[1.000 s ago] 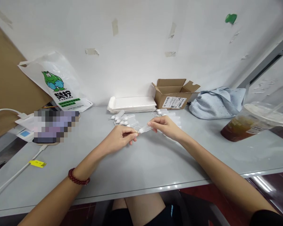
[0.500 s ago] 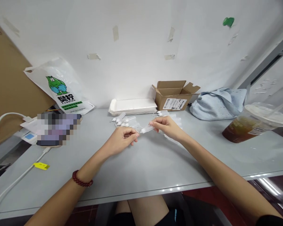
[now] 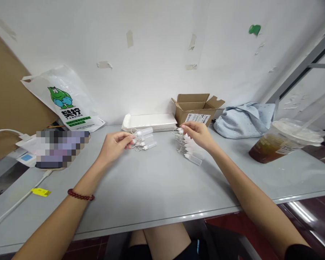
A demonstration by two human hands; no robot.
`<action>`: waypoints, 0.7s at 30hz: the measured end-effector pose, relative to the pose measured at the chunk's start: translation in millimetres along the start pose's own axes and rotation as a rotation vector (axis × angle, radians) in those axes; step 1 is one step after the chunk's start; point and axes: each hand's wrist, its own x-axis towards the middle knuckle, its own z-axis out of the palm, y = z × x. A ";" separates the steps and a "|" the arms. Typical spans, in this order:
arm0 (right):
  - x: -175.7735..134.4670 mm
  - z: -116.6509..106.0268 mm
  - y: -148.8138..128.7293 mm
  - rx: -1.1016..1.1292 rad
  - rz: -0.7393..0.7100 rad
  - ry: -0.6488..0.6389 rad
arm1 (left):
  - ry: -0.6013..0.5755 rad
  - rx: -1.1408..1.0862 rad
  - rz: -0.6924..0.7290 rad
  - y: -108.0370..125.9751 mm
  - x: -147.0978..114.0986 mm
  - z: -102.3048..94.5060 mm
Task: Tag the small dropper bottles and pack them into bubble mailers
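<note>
Small clear plastic bottles with white caps and thin cord loops lie in two groups on the grey table (image 3: 151, 191). My left hand (image 3: 115, 146) is at the left group, its fingers closed beside the caps and cords of the bottles (image 3: 148, 139). What those fingertips hold, if anything, is hidden. At the right group, my right hand (image 3: 199, 135) pinches the white cap of a small plastic bottle (image 3: 180, 130) between thumb and fingers. Below that hand, another bottle (image 3: 193, 159) lies tilted with its cap to the left; others are partly covered by the hand.
Behind the bottles sit a stack of white trays (image 3: 154, 122) and an open cardboard box (image 3: 193, 110). A light blue cloth bag (image 3: 243, 121) and a drink cup (image 3: 271, 144) stand right. Left are a plastic bag (image 3: 70, 97), a phone (image 3: 62, 150) and a white cable (image 3: 13, 207).
My hands have moved apart. The left went left to the left group; the right let go of the bottle held between them and moved to the right group's caps.
</note>
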 end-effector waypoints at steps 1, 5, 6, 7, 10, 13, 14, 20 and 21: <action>4.4 -5.7 6.1 -0.064 -0.013 0.067 | 0.067 -0.013 -0.017 -5.0 2.9 -1.1; 16.8 -25.2 30.8 -0.328 -0.036 0.125 | 0.147 0.035 -0.099 -26.4 11.4 -2.4; 18.2 -28.8 35.8 -0.380 -0.030 0.074 | 0.139 0.059 -0.110 -30.3 12.4 -2.5; 18.9 -31.9 40.2 -0.428 -0.025 0.020 | 0.132 0.082 -0.121 -33.1 12.8 -2.5; 18.7 -39.0 48.9 -0.501 0.007 -0.074 | 0.107 0.143 -0.162 -34.6 11.4 -1.8; 17.7 -43.6 53.5 -0.507 0.051 -0.099 | 0.109 0.189 -0.200 -29.8 8.5 -0.9; 17.4 -44.7 54.7 -0.507 0.062 -0.106 | 0.118 0.195 -0.202 -28.1 7.6 -0.8; 16.9 -50.0 61.3 -0.497 0.074 -0.149 | 0.149 0.234 -0.154 -19.1 2.9 1.5; 16.9 -50.9 62.2 -0.498 0.084 -0.155 | 0.140 0.238 -0.150 -17.4 2.0 2.9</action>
